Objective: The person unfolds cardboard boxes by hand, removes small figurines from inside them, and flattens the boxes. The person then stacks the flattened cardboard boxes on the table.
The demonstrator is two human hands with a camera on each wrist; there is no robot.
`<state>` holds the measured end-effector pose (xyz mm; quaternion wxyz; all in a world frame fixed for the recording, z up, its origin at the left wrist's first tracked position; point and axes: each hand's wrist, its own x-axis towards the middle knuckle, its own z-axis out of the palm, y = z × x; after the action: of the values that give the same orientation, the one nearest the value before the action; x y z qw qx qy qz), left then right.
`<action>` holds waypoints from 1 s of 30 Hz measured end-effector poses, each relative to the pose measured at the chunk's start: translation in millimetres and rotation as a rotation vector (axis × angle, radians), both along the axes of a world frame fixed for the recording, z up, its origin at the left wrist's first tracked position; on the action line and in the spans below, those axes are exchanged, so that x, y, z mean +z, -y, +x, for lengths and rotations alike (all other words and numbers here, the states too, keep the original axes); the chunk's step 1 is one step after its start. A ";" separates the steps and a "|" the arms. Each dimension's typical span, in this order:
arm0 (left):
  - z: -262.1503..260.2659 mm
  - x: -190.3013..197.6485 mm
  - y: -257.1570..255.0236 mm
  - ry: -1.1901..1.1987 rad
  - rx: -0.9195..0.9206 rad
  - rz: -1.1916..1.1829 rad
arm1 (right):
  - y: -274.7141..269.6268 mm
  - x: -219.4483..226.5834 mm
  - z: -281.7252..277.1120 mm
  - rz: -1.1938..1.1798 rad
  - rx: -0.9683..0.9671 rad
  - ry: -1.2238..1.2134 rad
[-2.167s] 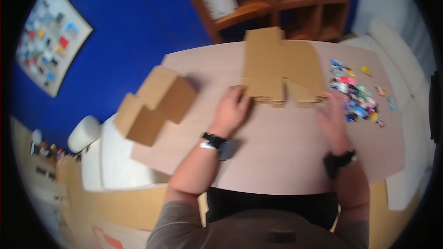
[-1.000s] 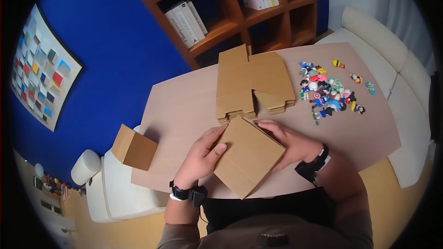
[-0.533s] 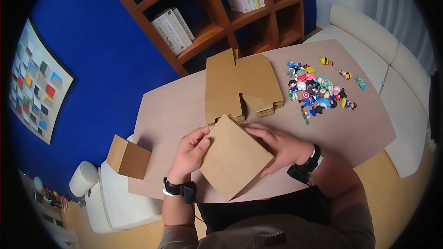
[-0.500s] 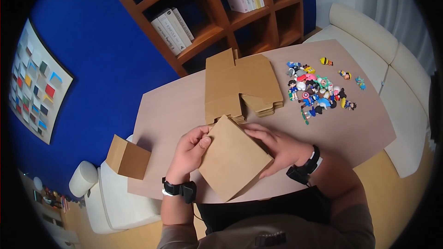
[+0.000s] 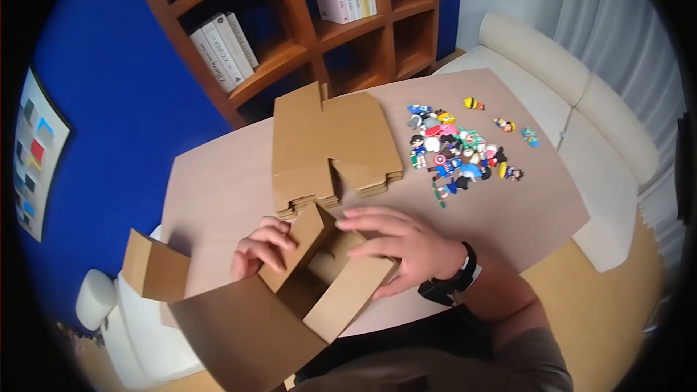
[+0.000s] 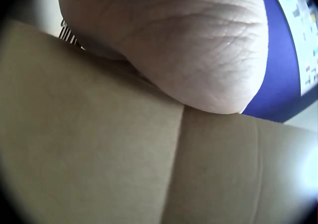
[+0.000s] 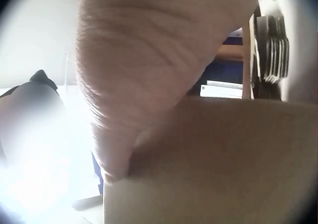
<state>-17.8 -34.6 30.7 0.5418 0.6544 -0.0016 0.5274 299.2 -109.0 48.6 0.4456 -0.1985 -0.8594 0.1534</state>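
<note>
In the head view a small brown cardboard box (image 5: 353, 297) is held between both hands over the table's near edge. Its wide lid flap (image 5: 250, 334) hangs open toward the lower left, and the dark inside shows. My left hand (image 5: 263, 247) grips the box's left side, fingers curled at the side flap; its palm is hidden there. With fingers reaching over the opening and thumb along the outer side, my right hand (image 5: 406, 247) holds the right side. In each wrist view the hand presses close to a cardboard panel (image 6: 94, 144).
Flattened cardboard boxes (image 5: 337, 141) lie stacked just beyond the hands. To their right is a pile of small toy figures (image 5: 465, 149), several lying apart. Another cardboard box (image 5: 154, 268) stands at the table's left edge. Sofas and a bookshelf (image 5: 312, 47) surround the table (image 5: 218, 167).
Both hands left the flattened stack and took up a folded box, its lid closed half a second ago. The lid now swings open toward the body. The head view has turned right.
</note>
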 end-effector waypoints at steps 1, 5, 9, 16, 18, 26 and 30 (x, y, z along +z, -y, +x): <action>-6.3 1.1 -4.2 -0.204 -0.060 0.178 | 4.3 5.5 -0.1 -0.025 -0.009 -0.003; -1.1 -7.4 -14.1 -0.093 -0.247 0.325 | 17.4 17.3 2.5 0.059 -0.145 0.228; 1.6 -2.2 1.0 -0.139 -0.141 0.227 | 34.0 36.9 -9.1 0.179 -0.215 0.436; 9.2 -9.5 3.3 0.004 -0.246 0.078 | 43.9 17.9 -15.3 0.435 -0.172 0.204; 11.2 -14.0 9.2 0.086 -0.191 -0.132 | 39.9 21.6 -15.0 0.413 -0.164 0.115; 26.4 5.1 24.1 -0.115 -0.152 -0.401 | 65.2 43.2 -7.8 0.604 -0.133 0.516; 21.0 -14.7 18.2 -0.177 -0.121 -0.587 | 76.1 38.2 -23.5 0.433 -0.241 0.574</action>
<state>3.2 -52.8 15.9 0.7361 0.5121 0.1587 0.4131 275.7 -185.1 86.8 0.2333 -0.2344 -0.9322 -0.1471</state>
